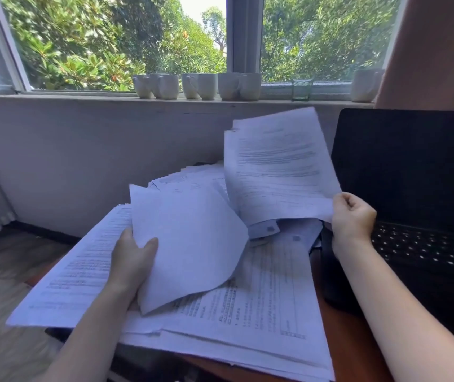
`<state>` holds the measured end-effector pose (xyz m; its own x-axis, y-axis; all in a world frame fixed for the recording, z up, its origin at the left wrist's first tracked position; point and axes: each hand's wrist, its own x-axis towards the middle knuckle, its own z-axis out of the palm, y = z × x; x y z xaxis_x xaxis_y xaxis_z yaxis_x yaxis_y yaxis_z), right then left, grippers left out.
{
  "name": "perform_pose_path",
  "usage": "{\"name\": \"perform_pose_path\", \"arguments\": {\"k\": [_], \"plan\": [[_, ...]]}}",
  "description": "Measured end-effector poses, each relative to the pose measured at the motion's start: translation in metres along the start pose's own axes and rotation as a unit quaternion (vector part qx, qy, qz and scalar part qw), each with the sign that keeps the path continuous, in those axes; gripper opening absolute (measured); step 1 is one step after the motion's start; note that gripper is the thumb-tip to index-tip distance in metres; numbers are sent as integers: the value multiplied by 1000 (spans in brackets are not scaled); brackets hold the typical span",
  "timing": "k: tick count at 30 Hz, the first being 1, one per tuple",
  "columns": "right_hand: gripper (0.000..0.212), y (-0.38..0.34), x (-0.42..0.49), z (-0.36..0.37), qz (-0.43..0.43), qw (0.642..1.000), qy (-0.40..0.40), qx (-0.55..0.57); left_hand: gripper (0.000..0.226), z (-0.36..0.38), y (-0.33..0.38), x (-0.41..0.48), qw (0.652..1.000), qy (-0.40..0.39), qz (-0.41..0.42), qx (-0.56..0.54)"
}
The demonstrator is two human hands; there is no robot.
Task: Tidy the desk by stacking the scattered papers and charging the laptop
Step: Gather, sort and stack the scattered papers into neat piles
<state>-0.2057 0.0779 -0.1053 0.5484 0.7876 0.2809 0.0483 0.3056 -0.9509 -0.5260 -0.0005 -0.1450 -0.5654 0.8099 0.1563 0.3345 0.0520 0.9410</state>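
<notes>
Papers (261,299): thin white printed sheets, fanned loosely over the lower centre of the frame; edges uneven, some corners hanging past the desk's near and left sides.
Sheet (192,244): blank side up, bowed into a soft curve, lifted above the pile at centre.
Left hand (133,260): holds the sheet by its lower left edge, thumb on top; fingers hidden beneath the paper.
Sheaf (278,166): several printed pages raised upright and tilted, right of centre; text too blurred to read.
Right hand (353,216): fingers curled, pinching the sheaf's lower right corner.
Laptop (413,175): matte black, open, dark screen, pale key legends; right side, cut off by the frame edge, just beside the papers.
Desk (347,334): smooth reddish-brown wood, seen only in slivers between the papers and laptop.
Sill (55,96): grey ledge across the upper frame.
Mugs (206,86): glossy white ceramic, clustered on the sill, one apart at the right.
Glass (302,89): greenish tumbler between them.
</notes>
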Motion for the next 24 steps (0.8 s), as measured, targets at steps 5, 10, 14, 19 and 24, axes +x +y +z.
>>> {"name": "perform_pose_path", "arguments": {"k": [5, 10, 14, 19, 24], "plan": [[20, -7, -7, 6, 161, 980, -106, 52, 31, -1, 6, 2, 999, -17, -24, 43], [18, -9, -17, 11, 193, 961, -197, 19, 21, 0, 3, 7, 997, -4, -32, 68], [23, -25, -23, 13, 183, 953, -230, 78, 25, 0, 2, 8, 996, -10, -48, 70], [23, -13, -22, 11, 160, 950, -261, -61, 23, -2, 7, 6, 996, -18, -61, 68], [24, -6, -26, 11, 67, 873, -371, -311, 66, -3, 16, 3, 996, -33, -71, 54]]}}
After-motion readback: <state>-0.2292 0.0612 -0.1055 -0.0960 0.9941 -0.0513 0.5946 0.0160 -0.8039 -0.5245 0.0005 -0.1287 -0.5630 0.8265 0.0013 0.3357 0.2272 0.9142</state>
